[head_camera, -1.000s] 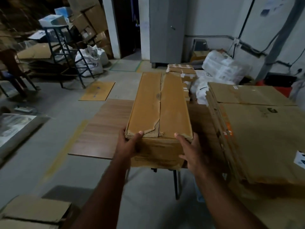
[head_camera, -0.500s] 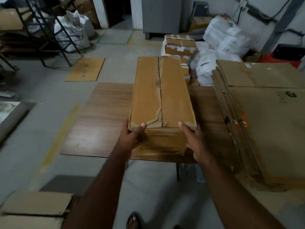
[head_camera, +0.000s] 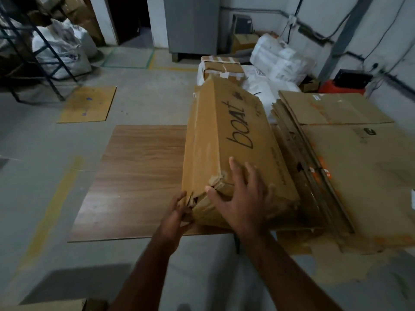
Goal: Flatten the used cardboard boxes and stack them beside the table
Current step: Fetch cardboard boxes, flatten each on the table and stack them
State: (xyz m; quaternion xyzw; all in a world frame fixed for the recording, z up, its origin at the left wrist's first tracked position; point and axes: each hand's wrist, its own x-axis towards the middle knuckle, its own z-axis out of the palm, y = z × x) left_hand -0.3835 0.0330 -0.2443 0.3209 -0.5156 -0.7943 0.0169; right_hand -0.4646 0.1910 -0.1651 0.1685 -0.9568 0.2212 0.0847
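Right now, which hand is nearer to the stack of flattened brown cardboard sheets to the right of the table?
Right. The right hand lies spread on the long brown cardboard box, on the side toward the stack of flattened brown cardboard sheets. The left hand grips the box's near-left corner, farther away.

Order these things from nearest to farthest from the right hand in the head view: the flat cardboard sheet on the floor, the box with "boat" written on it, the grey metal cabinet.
1. Box with "boat" written on it: directly under the right hand, on the table.
2. Flat cardboard sheet: on the floor, far left, beyond the table.
3. Grey metal cabinet: against the back wall.
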